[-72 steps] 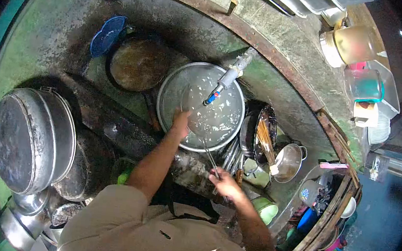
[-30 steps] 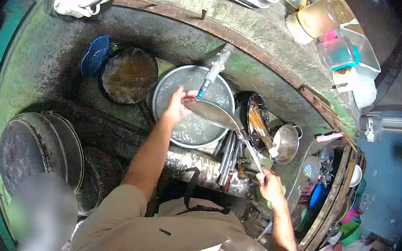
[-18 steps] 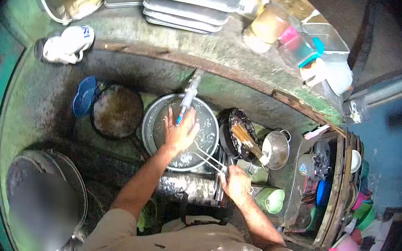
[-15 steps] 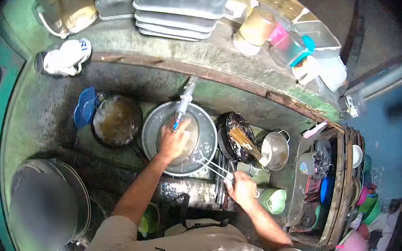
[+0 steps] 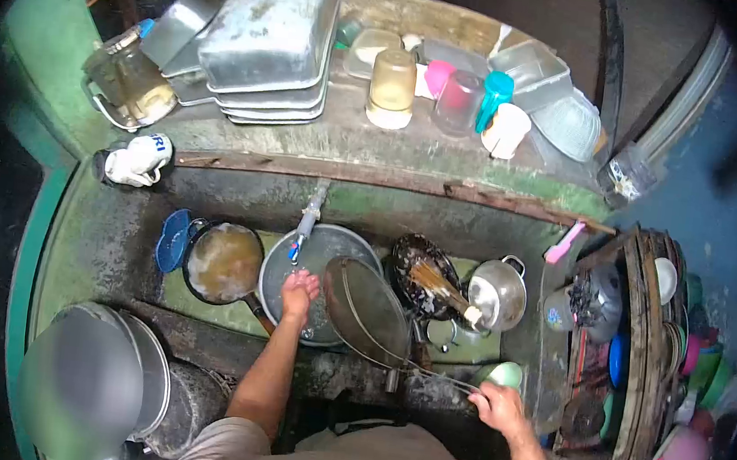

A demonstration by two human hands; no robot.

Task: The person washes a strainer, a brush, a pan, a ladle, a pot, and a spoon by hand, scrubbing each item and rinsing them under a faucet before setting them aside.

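Observation:
A large round wire-mesh strainer (image 5: 369, 306) is tilted over the right part of a metal basin (image 5: 363, 240). Its long double-wire handle is gripped by my right hand (image 5: 501, 407), whose fingers wrap round the end. Under the tap (image 5: 307, 222) with the red and blue mark, my left hand (image 5: 297, 294) is turned palm up with its fingers loosely curled, and I see nothing in it. It is above the basin, to the left of the strainer and apart from it.
A pan of cloudy liquid (image 5: 223, 261) stands left, beside a blue dish (image 5: 172, 241). Right are a dark wok (image 5: 414, 262) with a stick brush (image 5: 436, 284), a metal pot (image 5: 497, 296) and a green cup (image 5: 506, 375). Stacked metal trays (image 5: 267, 40) sit on the ledge.
The strainer has come up out of the basin and tilted to the right as my right hand moved right and down. My left hand has drawn back to below the tap. The head view has shifted.

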